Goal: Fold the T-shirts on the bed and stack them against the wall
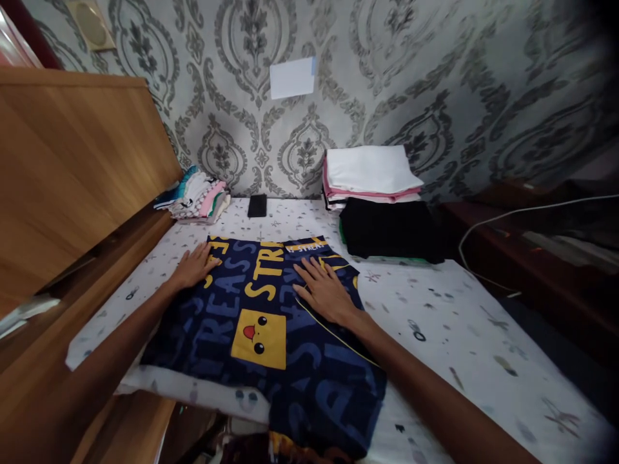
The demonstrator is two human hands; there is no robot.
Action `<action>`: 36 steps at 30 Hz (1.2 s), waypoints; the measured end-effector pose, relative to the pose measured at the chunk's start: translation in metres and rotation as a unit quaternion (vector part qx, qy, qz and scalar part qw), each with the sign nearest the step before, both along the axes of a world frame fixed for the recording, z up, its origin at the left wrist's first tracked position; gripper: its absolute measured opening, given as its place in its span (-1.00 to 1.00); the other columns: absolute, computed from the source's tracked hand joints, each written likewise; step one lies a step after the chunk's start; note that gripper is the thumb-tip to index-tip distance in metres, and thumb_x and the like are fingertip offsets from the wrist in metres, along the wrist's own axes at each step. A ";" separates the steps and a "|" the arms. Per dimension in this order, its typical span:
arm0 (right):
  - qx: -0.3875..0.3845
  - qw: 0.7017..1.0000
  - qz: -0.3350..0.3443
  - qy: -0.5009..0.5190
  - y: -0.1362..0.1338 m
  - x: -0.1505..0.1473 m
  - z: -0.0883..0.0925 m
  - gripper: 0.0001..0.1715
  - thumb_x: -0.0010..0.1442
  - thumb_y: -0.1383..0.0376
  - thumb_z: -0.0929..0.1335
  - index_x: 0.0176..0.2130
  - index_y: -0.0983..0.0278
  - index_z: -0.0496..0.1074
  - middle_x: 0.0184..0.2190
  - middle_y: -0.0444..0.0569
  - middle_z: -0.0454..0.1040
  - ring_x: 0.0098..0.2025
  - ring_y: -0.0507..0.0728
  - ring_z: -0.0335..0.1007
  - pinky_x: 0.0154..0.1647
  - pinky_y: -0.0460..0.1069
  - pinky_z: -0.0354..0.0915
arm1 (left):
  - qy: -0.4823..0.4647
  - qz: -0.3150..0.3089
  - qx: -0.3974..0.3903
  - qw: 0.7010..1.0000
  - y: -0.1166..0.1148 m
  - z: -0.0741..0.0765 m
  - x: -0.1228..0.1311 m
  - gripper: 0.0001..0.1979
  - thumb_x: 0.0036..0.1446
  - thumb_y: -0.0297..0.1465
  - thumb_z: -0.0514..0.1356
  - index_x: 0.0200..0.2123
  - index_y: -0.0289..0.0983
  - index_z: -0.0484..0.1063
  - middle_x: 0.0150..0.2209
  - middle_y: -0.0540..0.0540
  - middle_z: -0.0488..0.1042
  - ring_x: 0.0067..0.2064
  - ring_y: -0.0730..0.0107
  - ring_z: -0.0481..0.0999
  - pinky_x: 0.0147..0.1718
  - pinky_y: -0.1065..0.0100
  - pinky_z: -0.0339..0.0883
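A navy garment, which looks like a pair of shorts, lies spread in front of me. It carries blue and yellow lettering and a yellow square with a smiling face. My left hand rests flat on its upper left edge, fingers stretched out. On the upper right part, my right hand presses flat with fingers apart. Neither hand grips the cloth. The lower part of the garment hangs over the near edge of the surface.
White patterned cloth covers the surface. Folded clothes stand at the back left, beside a black flat item. At the back right are a white-topped stack and black folded cloth. A wooden panel rises at left; a white cable hangs right.
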State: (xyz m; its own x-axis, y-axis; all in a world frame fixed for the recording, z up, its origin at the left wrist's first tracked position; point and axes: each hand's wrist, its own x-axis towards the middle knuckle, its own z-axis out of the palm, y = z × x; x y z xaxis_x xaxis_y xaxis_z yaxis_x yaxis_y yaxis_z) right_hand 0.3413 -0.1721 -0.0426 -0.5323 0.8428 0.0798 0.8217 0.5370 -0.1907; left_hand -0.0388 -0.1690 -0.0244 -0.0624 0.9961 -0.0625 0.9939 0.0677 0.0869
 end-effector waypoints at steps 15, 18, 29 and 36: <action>0.007 1.000 0.003 0.025 -0.007 0.000 0.011 -0.34 0.43 0.02 0.15 0.34 0.29 0.26 0.41 0.16 0.12 0.47 0.25 -0.08 0.45 0.28 -0.17 | 0.050 -0.301 0.132 0.943 0.055 0.042 0.201 -0.65 0.35 -0.49 -0.03 0.07 -0.18 0.45 0.05 -0.23 0.42 0.16 0.08 0.37 0.11 0.12 0.26; 0.004 0.999 0.005 0.036 -0.007 0.004 0.009 -0.34 0.43 0.02 0.16 0.34 0.29 0.25 0.41 0.15 0.12 0.47 0.25 -0.10 0.46 0.28 -0.18 | 0.026 -0.178 0.155 0.971 0.091 0.048 0.207 -0.72 0.37 -0.40 0.00 0.02 -0.29 0.43 0.02 -0.33 0.41 0.10 -0.01 0.43 -0.02 0.10 0.36; -0.018 1.000 0.011 0.023 0.033 -0.020 0.026 -0.46 0.44 0.32 0.08 0.26 0.42 0.31 0.36 0.21 0.23 0.42 0.21 0.05 0.42 0.18 -0.04 | -0.111 -0.279 0.120 0.946 0.047 -0.003 0.174 -0.57 0.39 -0.27 -0.05 0.24 -0.26 0.25 0.23 -0.26 0.37 0.27 0.17 0.34 0.24 0.14 0.21; -0.039 0.995 -0.094 -0.015 0.058 -0.003 0.008 -0.16 0.41 -0.10 0.08 0.43 0.35 0.04 0.47 0.15 -0.07 0.50 0.25 -0.26 0.46 0.23 -0.23 | -0.022 -0.211 0.027 0.977 0.047 -0.014 0.123 -0.37 0.40 -0.09 -0.14 0.42 -0.24 0.03 0.46 -0.20 0.00 0.47 0.19 -0.05 0.39 0.03 -0.11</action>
